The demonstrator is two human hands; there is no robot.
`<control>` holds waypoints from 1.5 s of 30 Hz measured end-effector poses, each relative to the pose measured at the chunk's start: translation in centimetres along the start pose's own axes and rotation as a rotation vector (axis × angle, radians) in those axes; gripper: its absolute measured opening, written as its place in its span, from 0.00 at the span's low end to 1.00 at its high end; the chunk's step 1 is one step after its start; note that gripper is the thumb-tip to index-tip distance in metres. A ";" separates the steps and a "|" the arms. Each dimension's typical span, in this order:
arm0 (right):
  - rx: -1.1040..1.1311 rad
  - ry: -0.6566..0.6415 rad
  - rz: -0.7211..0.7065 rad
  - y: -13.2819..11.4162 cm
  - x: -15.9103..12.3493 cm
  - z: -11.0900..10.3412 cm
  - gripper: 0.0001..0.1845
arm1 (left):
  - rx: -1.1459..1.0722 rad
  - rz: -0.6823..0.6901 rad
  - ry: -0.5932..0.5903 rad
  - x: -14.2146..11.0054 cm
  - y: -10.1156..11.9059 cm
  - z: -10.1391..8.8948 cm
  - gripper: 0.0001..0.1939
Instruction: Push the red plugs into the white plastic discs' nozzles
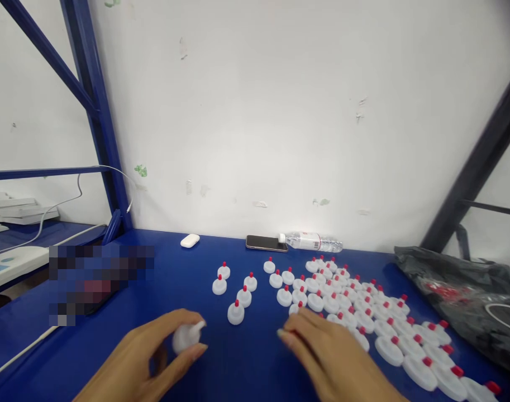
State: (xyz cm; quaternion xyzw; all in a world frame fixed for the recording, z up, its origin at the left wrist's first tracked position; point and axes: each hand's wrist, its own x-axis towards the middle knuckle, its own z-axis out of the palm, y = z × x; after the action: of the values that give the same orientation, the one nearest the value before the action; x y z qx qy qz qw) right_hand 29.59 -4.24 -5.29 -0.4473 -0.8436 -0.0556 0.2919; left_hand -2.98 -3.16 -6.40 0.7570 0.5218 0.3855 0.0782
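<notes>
Between the thumb and fingers of my left hand [148, 354] is a white nozzle cap [185, 338], tilted so its bare spout points up and right; no red tip shows on it. My right hand [328, 349] is closed in a pinch over the table, its fingertips pressed together; what they hold, if anything, is hidden. Beyond and between my hands stand several white caps with red tips, the nearest being one white cap [236, 314]. A dense group of similar red-tipped caps [366, 319] spreads to the right, partly behind my right hand.
Along the wall lie a white case [190, 240], a phone [266, 243] and a water bottle [311, 241] on its side. A dark plastic bag [456, 296] is at the right. Blue frame posts [98, 106] rise at the left, near a white power strip [20, 265] and cables.
</notes>
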 end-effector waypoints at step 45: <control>-0.139 0.179 0.003 1.7 5.2 1.9 0.11 | 0.053 0.507 -0.378 11.6 6.9 6.7 0.15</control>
State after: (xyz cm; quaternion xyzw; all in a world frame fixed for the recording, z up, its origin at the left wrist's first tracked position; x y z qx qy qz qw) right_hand 27.85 1.17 -4.27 -0.4611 -0.8075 -0.1533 0.3344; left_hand 8.35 5.54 -1.67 0.9229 0.3026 0.2315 0.0557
